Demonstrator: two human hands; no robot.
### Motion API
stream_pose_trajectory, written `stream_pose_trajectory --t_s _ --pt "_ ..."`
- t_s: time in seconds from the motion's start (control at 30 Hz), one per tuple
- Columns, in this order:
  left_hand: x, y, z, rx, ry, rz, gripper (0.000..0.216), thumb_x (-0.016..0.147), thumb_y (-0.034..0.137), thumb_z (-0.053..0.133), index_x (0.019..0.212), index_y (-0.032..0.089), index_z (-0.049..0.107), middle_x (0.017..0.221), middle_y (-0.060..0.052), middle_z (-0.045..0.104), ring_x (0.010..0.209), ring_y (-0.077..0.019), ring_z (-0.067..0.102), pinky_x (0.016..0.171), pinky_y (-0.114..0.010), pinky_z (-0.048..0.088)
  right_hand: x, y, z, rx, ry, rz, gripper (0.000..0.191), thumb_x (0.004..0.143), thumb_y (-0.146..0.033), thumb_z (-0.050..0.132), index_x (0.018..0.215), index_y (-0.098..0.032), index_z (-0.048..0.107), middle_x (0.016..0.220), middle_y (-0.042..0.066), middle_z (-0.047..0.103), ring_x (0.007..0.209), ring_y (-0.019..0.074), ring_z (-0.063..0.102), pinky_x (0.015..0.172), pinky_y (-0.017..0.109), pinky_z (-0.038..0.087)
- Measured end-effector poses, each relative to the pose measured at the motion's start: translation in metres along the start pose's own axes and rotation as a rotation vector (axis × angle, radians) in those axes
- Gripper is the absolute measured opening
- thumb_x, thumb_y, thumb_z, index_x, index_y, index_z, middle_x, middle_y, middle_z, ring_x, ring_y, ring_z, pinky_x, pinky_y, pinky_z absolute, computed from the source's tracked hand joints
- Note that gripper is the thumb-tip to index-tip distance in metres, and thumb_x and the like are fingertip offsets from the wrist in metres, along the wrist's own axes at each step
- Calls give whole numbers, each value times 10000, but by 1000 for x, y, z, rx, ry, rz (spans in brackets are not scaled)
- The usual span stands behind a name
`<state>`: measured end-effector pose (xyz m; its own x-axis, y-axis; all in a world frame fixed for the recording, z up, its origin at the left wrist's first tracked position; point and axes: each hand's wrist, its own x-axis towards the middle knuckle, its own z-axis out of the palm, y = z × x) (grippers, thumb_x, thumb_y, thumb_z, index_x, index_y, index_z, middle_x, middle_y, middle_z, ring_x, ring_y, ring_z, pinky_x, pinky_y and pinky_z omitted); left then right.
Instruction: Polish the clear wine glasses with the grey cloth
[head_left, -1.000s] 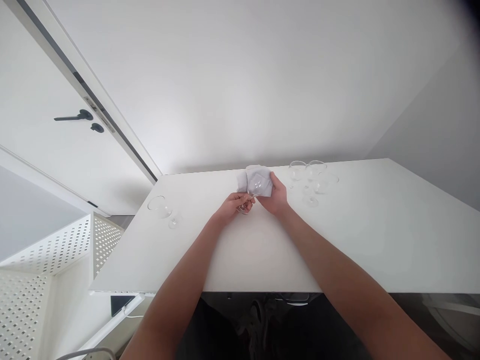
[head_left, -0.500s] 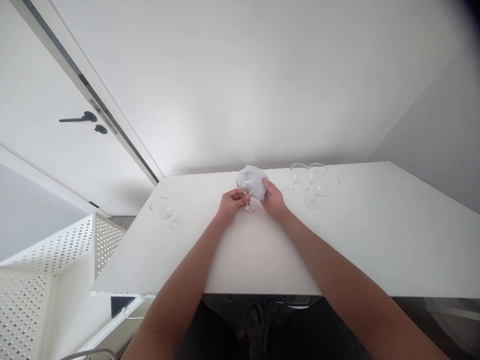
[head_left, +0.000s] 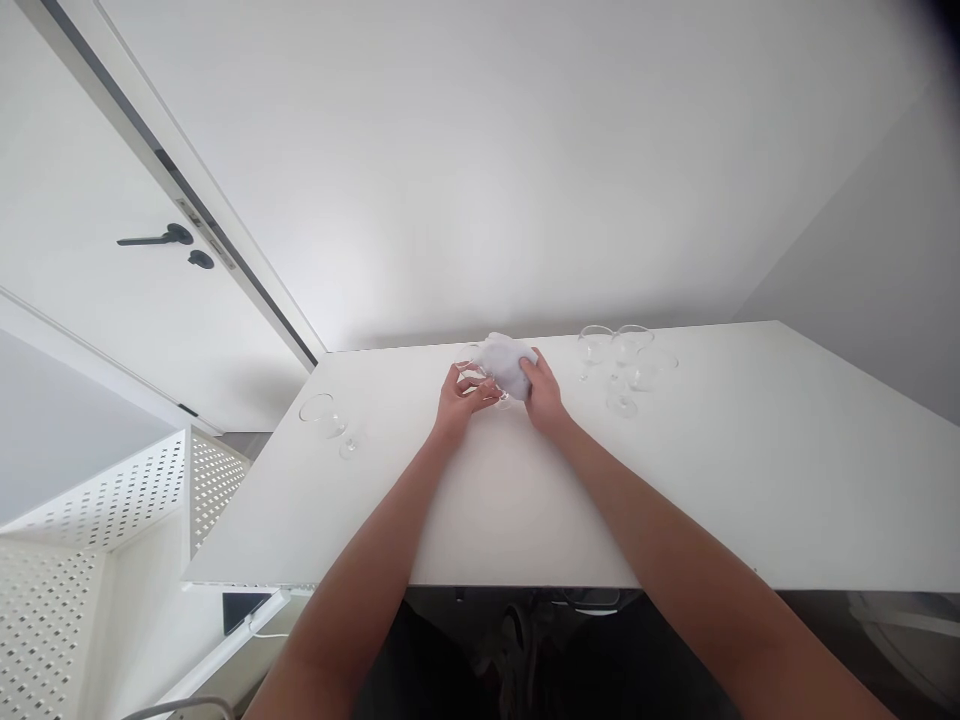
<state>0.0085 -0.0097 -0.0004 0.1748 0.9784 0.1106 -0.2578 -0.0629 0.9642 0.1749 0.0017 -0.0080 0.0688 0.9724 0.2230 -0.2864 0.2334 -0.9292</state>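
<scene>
My left hand has its fingers closed around a clear stemmed glass, tilted with its bowl toward the left. In my right hand is a bunched white cloth, pressed against the glass from the right. The cloth and my fingers hide much of the bowl and stem. Both hands are close together near the back edge of the white table.
One stemmed glass stands at the table's left. Several more, including a front stemmed glass, are grouped right of my hands. A wall rises behind the table. White perforated panels stand at the left.
The glass has gone from upright to tilted, its bowl now leaning left. My left fingers have shifted up around the bowl, and the cloth has moved across more of the glass.
</scene>
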Motion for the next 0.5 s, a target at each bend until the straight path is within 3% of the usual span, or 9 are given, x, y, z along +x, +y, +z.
stream_pose_trajectory --t_s 0.17,0.37,0.5 --pt "-1 2 1 19 -7 -18 622 804 494 796 1298 268 492 1001 -44 695 855 -205 757 961 -475 577 4 2 -4 7 -64 50 335 899 -574 602 1054 -278 588 1038 39 612 938 221 559 834 336 478" --pt "0 2 1 44 82 18 608 801 509 794 1272 246 515 906 -34 699 879 -216 759 948 -451 582 -2 -12 -9 -305 101 -172 233 949 -512 538 965 -280 529 865 7 527 788 197 468 737 327 403" --pt "1 3 -1 42 126 47 585 788 508 804 1222 229 529 862 -39 720 856 -211 751 946 -446 577 -9 -19 -5 -474 -246 -110 248 953 -513 523 934 -267 547 752 -15 510 690 179 430 678 321 354"
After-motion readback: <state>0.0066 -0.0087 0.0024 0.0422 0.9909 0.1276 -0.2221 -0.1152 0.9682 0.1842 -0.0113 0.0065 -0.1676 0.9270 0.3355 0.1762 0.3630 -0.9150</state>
